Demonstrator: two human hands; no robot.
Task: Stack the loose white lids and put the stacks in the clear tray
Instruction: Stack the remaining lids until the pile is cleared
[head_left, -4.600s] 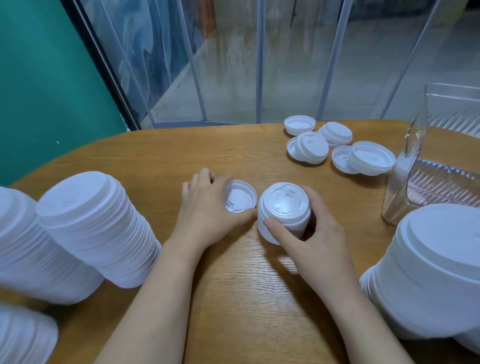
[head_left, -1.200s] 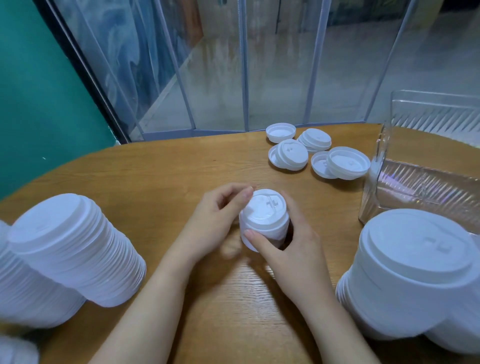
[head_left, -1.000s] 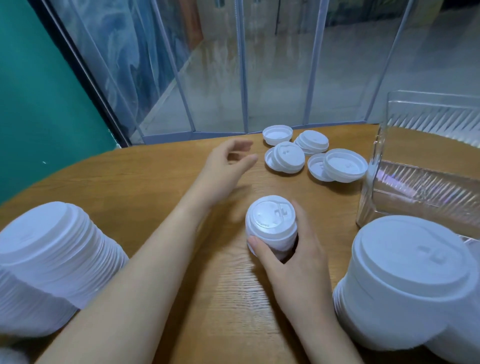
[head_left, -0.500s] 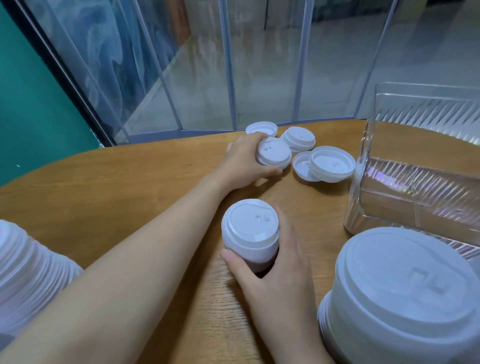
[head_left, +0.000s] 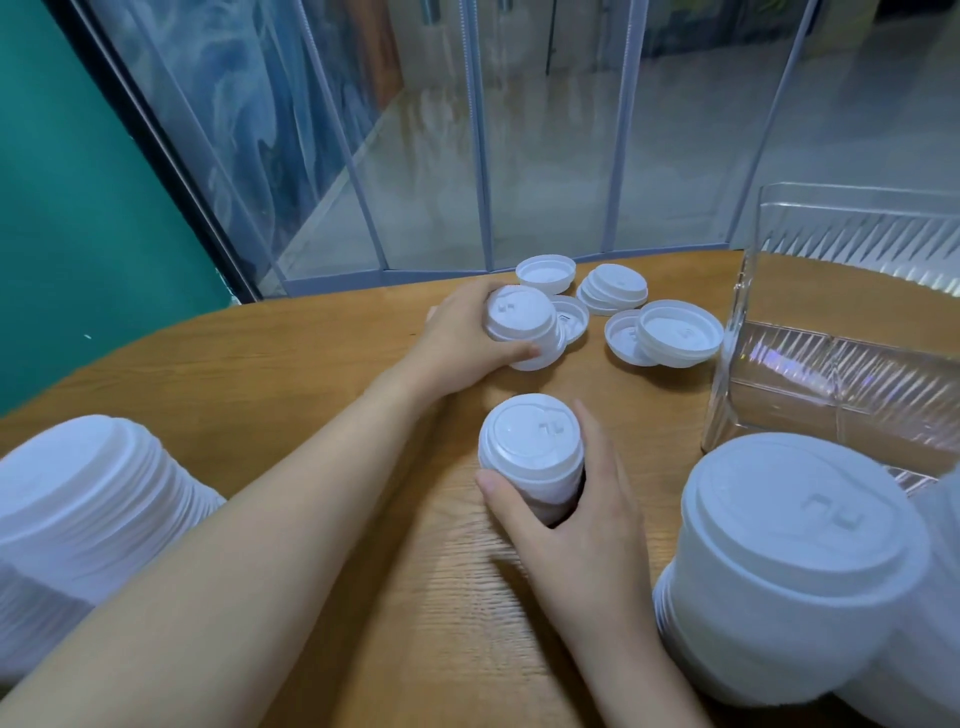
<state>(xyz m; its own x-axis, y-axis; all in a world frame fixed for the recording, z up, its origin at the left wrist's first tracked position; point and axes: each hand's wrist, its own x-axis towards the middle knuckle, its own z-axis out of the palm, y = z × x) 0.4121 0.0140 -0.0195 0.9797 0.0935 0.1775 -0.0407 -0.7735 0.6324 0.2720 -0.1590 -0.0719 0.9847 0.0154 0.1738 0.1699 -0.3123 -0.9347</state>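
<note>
Gripping a short stack of lids (head_left: 531, 454) at the centre of the surface (head_left: 291, 374), the right hand (head_left: 576, 525) curled round its near side and held it upright. At twelve o'clock from that stack, close by, the left hand (head_left: 460, 340) clasped a lid (head_left: 519, 325) with its dome up, so a pull back toward six o'clock would likely bring it over the stack; the left hand was plainly the nearer one to the loose lids. Beyond lay five more loose pieces, some upturned, two overlapping at one o'clock. One clear tray (head_left: 831, 364) stood at two o'clock, seemingly without stacks. Three or four tall stacks lay at the near edges, partly cut off.
</note>
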